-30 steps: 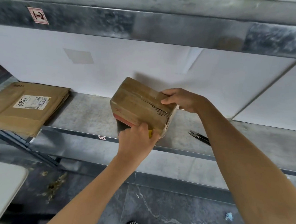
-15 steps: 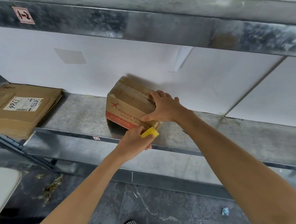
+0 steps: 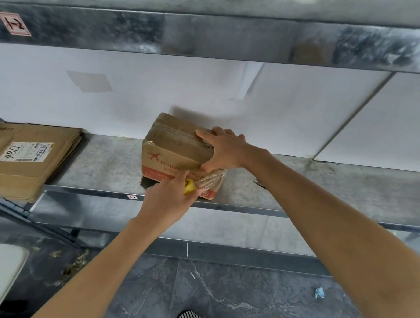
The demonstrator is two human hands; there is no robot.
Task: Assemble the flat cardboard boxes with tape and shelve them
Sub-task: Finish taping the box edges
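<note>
Steel shelf (image 3: 106, 168) carries the box (image 3: 173, 142) near its front edge. Judging it light, with stiff corners, soft panels and slick taped faces, so I'd hold it by the edges. Right hand (image 3: 225, 150) lies flat on top, fingers straight. Left hand (image 3: 168, 200) grips the yellow tape dispenser (image 3: 189, 186).

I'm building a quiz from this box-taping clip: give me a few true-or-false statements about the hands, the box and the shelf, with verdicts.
1. The right hand rests on top of the small box. True.
2. The left hand holds nothing. False: it grips a yellow tape dispenser, and clear tape runs from it to the box's front.
3. The small box stands on the floor. False: it sits on the metal shelf.
4. Flattened cardboard with a white label lies on the shelf, left of the box and apart from it. True.
</note>
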